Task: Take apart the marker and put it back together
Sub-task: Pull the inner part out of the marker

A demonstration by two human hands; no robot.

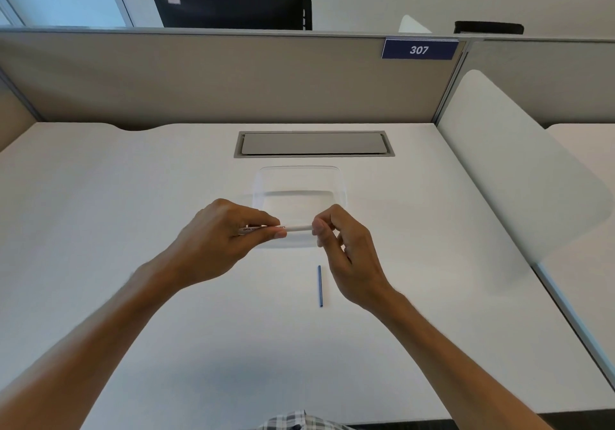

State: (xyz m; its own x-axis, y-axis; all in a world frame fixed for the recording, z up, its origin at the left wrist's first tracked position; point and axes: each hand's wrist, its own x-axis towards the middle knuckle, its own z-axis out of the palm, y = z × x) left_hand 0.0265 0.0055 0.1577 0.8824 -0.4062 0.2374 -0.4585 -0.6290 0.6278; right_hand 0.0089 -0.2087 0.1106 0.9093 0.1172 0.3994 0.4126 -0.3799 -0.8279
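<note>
A white marker barrel (297, 228) with small black print is held level above the desk, between both hands. My left hand (222, 234) grips its left half with thumb and fingers. My right hand (342, 245) pinches its right end with the fingertips. Whatever sits at that end is hidden by the fingers. A thin blue ink tube (320, 286) lies loose on the white desk (133, 230), just below and between the hands, pointing away from me.
A clear plastic tray (299, 183) stands on the desk behind the hands. Behind it is a grey cable hatch (314, 144), then a beige partition (199, 77) with a blue "307" sign (419, 49). A white divider (509, 176) bounds the right side.
</note>
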